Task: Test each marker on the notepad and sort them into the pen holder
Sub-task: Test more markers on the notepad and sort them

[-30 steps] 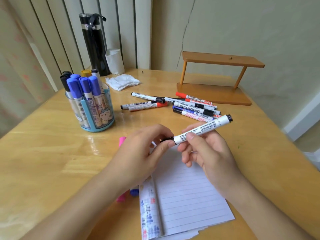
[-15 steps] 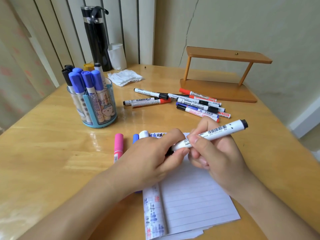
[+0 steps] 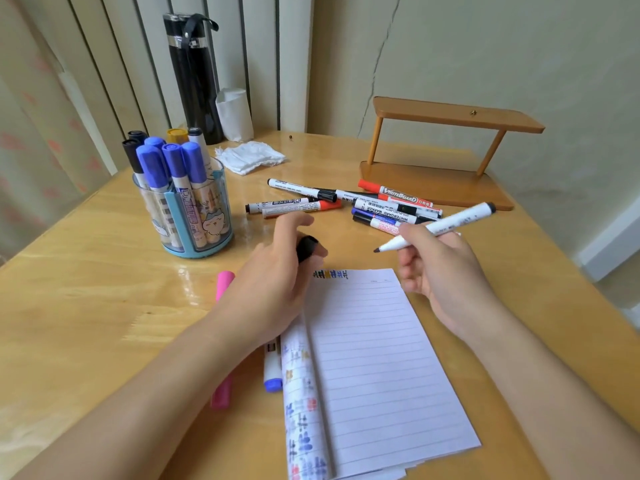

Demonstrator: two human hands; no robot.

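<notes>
My right hand (image 3: 441,271) grips an uncapped white marker (image 3: 446,226), its black tip pointing left above the top of the lined notepad (image 3: 374,368). My left hand (image 3: 273,282) holds the marker's black cap (image 3: 306,247) between its fingers, just off the notepad's top left corner. A clear and blue pen holder (image 3: 187,209) with several blue, black and yellow capped markers stands at the left. Several loose markers (image 3: 349,204) lie in a pile beyond my hands. A pink marker (image 3: 223,341) and a blue-capped marker (image 3: 273,372) lie under my left forearm.
A wooden two-level stand (image 3: 440,150) sits at the back right. A black flask (image 3: 194,74), a white paper cup (image 3: 234,114) and a crumpled tissue (image 3: 249,156) are at the back. The table's right edge (image 3: 561,271) is near my right hand.
The cap has come off the marker. My left hand moved left with the cap, and my right hand swung the marker so its bare tip shows.
</notes>
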